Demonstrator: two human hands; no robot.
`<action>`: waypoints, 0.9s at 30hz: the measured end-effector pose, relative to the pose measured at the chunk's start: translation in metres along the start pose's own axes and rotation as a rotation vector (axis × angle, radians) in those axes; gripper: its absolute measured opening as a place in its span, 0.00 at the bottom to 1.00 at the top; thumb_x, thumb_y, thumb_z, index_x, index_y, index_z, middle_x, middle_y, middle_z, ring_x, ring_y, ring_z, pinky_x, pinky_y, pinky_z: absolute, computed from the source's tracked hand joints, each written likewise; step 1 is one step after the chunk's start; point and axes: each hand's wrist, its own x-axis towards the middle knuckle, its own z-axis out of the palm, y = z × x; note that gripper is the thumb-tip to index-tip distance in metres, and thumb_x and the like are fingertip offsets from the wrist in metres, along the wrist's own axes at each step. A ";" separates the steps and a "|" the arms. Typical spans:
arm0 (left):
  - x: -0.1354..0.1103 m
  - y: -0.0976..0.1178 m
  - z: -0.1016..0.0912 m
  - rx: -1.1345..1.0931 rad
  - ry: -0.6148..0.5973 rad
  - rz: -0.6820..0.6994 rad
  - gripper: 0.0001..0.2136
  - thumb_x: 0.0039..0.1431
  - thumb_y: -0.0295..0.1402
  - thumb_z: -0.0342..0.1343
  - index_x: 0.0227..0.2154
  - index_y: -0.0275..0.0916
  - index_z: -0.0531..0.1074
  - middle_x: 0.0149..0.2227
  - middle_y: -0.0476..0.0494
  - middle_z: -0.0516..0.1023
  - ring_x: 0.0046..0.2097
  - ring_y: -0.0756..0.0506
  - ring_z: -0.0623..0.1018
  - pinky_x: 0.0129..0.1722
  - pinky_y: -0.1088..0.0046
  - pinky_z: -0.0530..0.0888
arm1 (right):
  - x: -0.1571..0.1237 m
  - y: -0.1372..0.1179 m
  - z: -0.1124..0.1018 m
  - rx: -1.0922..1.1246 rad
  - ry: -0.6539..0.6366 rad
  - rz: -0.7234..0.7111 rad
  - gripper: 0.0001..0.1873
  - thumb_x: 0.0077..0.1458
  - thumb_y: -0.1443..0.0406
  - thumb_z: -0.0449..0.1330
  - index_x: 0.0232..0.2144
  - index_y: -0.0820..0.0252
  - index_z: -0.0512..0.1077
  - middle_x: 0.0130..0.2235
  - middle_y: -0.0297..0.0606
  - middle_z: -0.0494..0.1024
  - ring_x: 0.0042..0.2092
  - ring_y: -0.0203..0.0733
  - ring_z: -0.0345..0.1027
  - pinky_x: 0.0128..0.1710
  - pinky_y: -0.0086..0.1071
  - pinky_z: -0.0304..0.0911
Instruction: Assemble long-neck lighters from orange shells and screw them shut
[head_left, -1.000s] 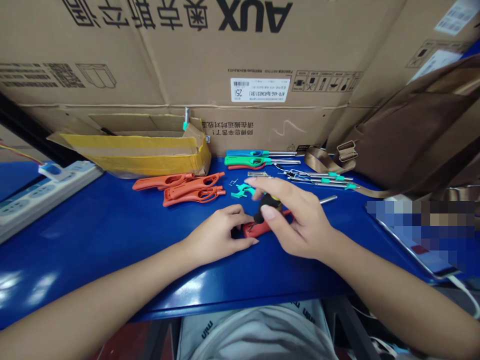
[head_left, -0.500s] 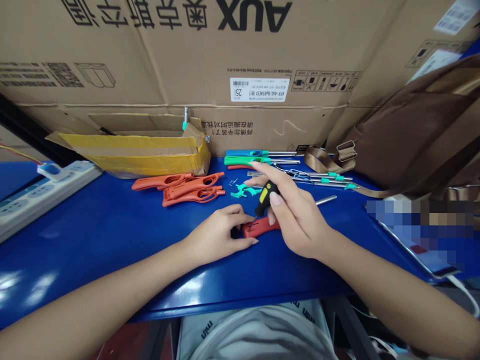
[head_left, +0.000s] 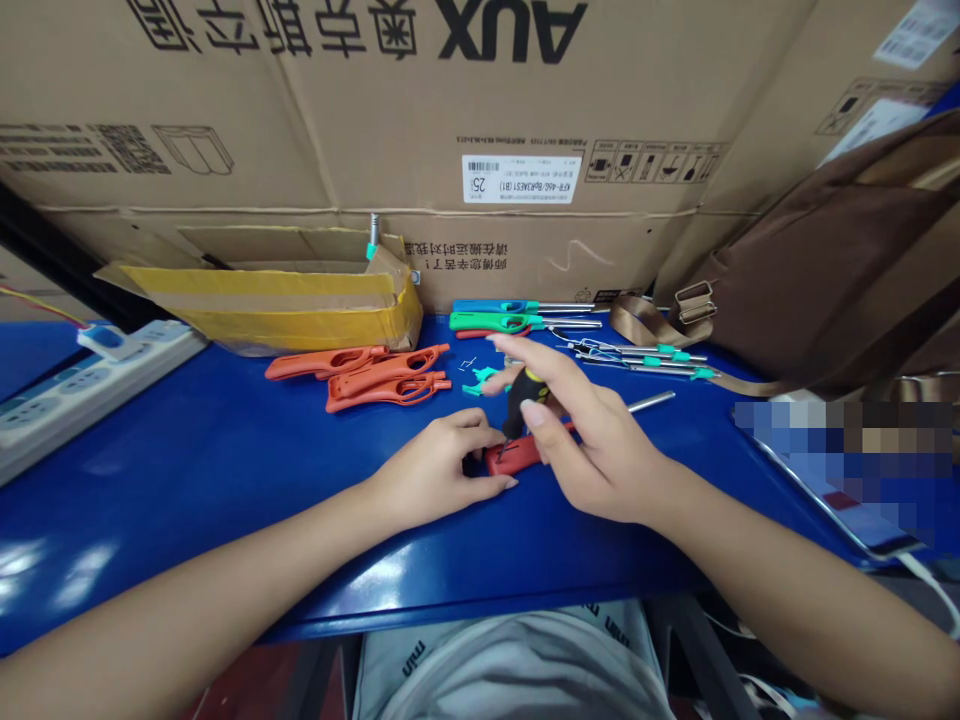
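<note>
A red lighter (head_left: 517, 456) with a long metal tube lies on the blue table. My left hand (head_left: 442, 465) pinches its handle end between thumb and fingers. In my right hand (head_left: 592, 430) is a black and yellow screwdriver (head_left: 519, 405), tilted, its tip down at the lighter's handle end. The right index finger is stretched out past the screwdriver. Just beyond the hands lie small teal plastic parts (head_left: 484, 382), partly hidden by the right hand.
Orange lighter shells (head_left: 386, 388) lie left of centre. Behind are blue and green lighters (head_left: 491, 322) and metal tubes with teal ends (head_left: 667, 358). A cardboard box (head_left: 277, 305), power strip (head_left: 97, 385), phone (head_left: 832, 480) and brown bag (head_left: 817, 250) stand around; a large carton (head_left: 360, 120) closes the back.
My right hand has turned the screwdriver and shifted slightly left and down, its handle now more upright. My left hand and the red lighter stay in place.
</note>
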 end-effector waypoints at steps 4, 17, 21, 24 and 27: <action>0.000 0.002 0.001 -0.016 0.020 -0.020 0.09 0.58 0.33 0.65 0.41 0.39 0.78 0.39 0.45 0.75 0.38 0.46 0.77 0.38 0.69 0.75 | 0.000 0.001 0.004 -0.097 0.081 -0.068 0.18 0.64 0.66 0.61 0.55 0.53 0.70 0.49 0.38 0.83 0.46 0.41 0.80 0.43 0.31 0.76; 0.000 0.002 0.003 0.017 0.025 -0.056 0.08 0.58 0.35 0.66 0.38 0.38 0.79 0.35 0.46 0.74 0.35 0.46 0.76 0.37 0.69 0.74 | 0.001 0.008 0.002 -0.037 0.037 -0.063 0.19 0.65 0.68 0.61 0.57 0.55 0.69 0.57 0.38 0.79 0.56 0.40 0.75 0.57 0.30 0.71; 0.000 0.005 0.002 0.021 0.022 -0.057 0.09 0.58 0.35 0.65 0.41 0.38 0.79 0.37 0.45 0.75 0.36 0.46 0.77 0.38 0.69 0.74 | 0.001 0.007 -0.002 -0.018 0.018 -0.044 0.20 0.68 0.65 0.56 0.61 0.56 0.66 0.59 0.41 0.77 0.58 0.42 0.74 0.58 0.34 0.70; 0.000 0.005 0.001 0.018 0.016 -0.050 0.10 0.58 0.34 0.65 0.42 0.38 0.80 0.40 0.43 0.76 0.40 0.44 0.77 0.41 0.67 0.75 | 0.003 0.006 -0.003 0.212 -0.058 0.018 0.22 0.71 0.69 0.48 0.64 0.57 0.62 0.59 0.41 0.76 0.60 0.41 0.71 0.59 0.37 0.69; 0.000 0.004 0.002 0.013 0.032 -0.040 0.09 0.58 0.34 0.65 0.40 0.38 0.80 0.41 0.43 0.76 0.42 0.44 0.78 0.43 0.68 0.75 | 0.004 0.008 -0.002 0.322 -0.049 0.036 0.19 0.69 0.70 0.51 0.60 0.55 0.66 0.57 0.39 0.77 0.55 0.39 0.75 0.53 0.33 0.73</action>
